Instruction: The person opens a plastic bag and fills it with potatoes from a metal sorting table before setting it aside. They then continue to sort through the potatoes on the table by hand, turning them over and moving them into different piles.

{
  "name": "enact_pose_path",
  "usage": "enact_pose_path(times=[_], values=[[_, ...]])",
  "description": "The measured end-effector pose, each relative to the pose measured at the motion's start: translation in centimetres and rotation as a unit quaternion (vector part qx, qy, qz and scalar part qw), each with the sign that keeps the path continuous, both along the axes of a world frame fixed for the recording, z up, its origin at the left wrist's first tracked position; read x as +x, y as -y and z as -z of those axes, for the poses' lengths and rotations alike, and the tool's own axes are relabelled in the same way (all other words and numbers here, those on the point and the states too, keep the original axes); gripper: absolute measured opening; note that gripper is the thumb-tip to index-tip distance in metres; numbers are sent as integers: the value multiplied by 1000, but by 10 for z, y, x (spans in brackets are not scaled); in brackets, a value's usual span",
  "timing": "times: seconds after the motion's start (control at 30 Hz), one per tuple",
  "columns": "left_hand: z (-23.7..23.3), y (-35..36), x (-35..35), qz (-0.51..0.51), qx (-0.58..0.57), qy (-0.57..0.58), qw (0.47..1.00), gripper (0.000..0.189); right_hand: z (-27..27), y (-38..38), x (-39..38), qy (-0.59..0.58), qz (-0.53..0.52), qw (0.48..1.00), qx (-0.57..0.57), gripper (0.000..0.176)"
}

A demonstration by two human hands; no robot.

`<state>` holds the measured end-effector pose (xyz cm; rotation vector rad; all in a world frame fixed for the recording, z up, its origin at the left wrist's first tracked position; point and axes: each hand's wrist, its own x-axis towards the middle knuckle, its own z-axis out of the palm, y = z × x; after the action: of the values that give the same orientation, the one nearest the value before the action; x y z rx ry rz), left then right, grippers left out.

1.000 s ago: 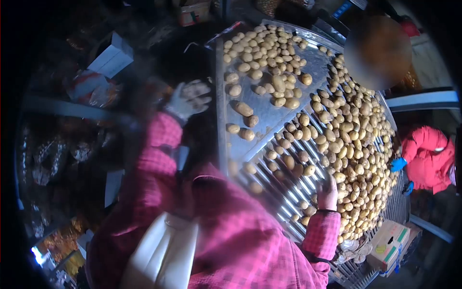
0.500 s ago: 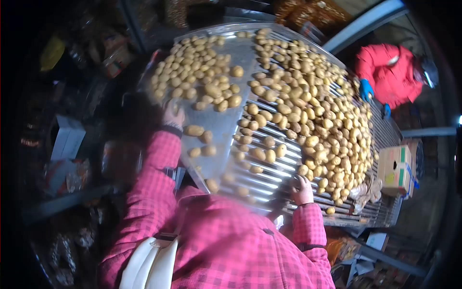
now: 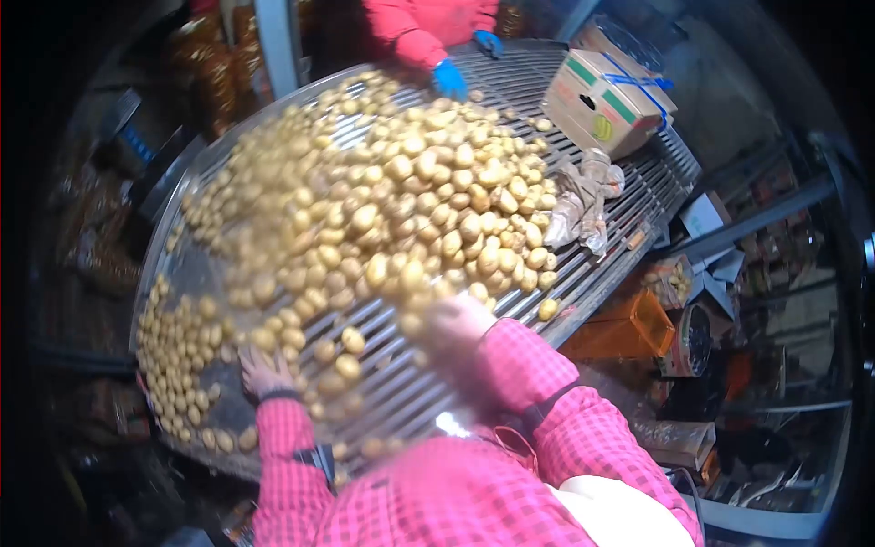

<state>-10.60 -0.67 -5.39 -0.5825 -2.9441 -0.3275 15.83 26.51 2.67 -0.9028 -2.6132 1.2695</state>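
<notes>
A large heap of potatoes [image 3: 428, 196] covers the middle of a slatted metal table [image 3: 392, 365]. My left hand [image 3: 264, 369] lies low over the smooth metal sheet [image 3: 228, 392] at the left, its fingers spread beside a few potatoes. Farther left, many loose potatoes [image 3: 178, 365] rest on that sheet. At the front edge of the heap is my right hand [image 3: 460, 324], smeared by motion, with its fingers against or close to potatoes. Whether it grips one cannot be made out.
Across the table a person in a red jacket [image 3: 415, 27] has blue-gloved hands [image 3: 448, 80] by the heap. A cardboard box [image 3: 606, 105] with blue strapping and a pair of dirty gloves [image 3: 588, 201] lie on the slats at right. An orange crate [image 3: 629, 328] stands below the right edge.
The view has swung to the right, so the box and the other person appear nearer the middle. My left hand has come off the sheet's outer edge to beside the slats. My right hand blurs at the heap.
</notes>
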Motion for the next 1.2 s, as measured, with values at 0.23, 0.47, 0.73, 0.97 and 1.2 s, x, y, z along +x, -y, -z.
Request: enact_pose_path(times=[0.23, 0.47, 0.73, 0.97, 1.2], values=[[5, -6, -1, -36, 21, 29, 999, 59, -12, -232, 97, -90, 436, 839, 313, 36], [-9, -16, 5, -33, 55, 37, 997, 57, 53, -350, 149, 177, 488, 840, 156, 78], [-37, -39, 17, -4, 115, 32, 993, 50, -112, -272, 20, -204, 169, 938, 223, 42], [-10, -13, 7, 7, 125, 16, 992, 52, -33, -246, -209, -49, -154, 905, 394, 43], [-8, -9, 8, 24, 138, 13, 990, 56, -21, -201, -271, 181, -81, 949, 246, 57]])
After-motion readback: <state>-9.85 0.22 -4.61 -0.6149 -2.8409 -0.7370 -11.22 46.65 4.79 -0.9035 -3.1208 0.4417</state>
